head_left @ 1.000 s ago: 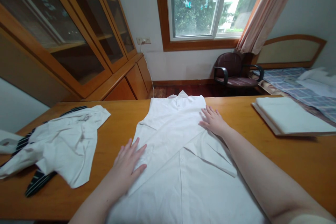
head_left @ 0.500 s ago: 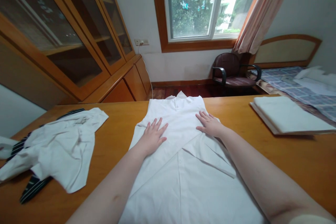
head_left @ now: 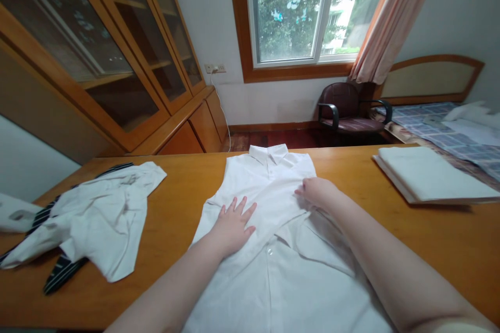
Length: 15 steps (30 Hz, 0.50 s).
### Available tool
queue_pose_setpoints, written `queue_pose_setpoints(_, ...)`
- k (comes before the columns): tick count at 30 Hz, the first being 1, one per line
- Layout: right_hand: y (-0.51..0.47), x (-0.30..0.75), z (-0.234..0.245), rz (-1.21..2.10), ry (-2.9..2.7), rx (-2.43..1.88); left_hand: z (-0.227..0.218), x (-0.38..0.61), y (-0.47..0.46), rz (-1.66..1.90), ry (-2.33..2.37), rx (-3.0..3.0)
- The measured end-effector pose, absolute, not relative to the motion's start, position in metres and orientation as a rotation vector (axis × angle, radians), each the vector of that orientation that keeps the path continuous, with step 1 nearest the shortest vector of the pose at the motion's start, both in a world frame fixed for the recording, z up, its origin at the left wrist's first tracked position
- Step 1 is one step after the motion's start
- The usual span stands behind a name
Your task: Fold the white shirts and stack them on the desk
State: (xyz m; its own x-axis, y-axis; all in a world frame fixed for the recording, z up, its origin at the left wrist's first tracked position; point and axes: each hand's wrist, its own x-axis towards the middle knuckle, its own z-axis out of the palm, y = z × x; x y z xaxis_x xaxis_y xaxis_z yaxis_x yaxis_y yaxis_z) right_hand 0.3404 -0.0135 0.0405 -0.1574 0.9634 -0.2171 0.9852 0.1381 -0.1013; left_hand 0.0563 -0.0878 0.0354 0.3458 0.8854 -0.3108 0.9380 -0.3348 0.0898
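A white collared shirt [head_left: 273, 195] lies front up on the table, its collar [head_left: 278, 154] toward the far edge and its lower part toward me. My left hand [head_left: 232, 226] rests flat on the left of the chest, fingers spread. On the right side of the chest, my right hand [head_left: 315, 192] has its fingers curled down, pinching the shirt fabric; the fingertips are partly hidden. A loose flap of cloth [head_left: 322, 237] lies folded across the front below my right hand, beside the button line. Creases run across the middle of the shirt.
On the left of the wooden table [head_left: 179, 203] lies a crumpled white garment [head_left: 105, 218] with dark striped parts. A flat white stack [head_left: 433, 171] sits at the right. Beyond the far edge stand a cabinet [head_left: 183, 130], a chair [head_left: 346, 109] and a bed [head_left: 429, 119].
My right hand's fingers have gone from spread flat to curled on the cloth. The collar now stands out at the far end. My left hand has shifted slightly nearer and stays flat.
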Motion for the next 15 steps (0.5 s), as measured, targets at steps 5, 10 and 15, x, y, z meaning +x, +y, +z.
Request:
queue_pose_setpoints(5,-0.011,0.337,0.039,-0.186,2.299,2.076,0.079,0.062,-0.082,-0.264,1.603,2.264)
queue_pose_setpoints(10,0.002,0.35,0.022,-0.034,2.494,2.051,0.071,0.05,-0.036,-0.057,1.897,2.387)
queue_pose_setpoints(15,0.014,0.365,-0.002,-0.254,2.471,1.961,0.022,0.026,-0.008,-0.009,2.003,2.369)
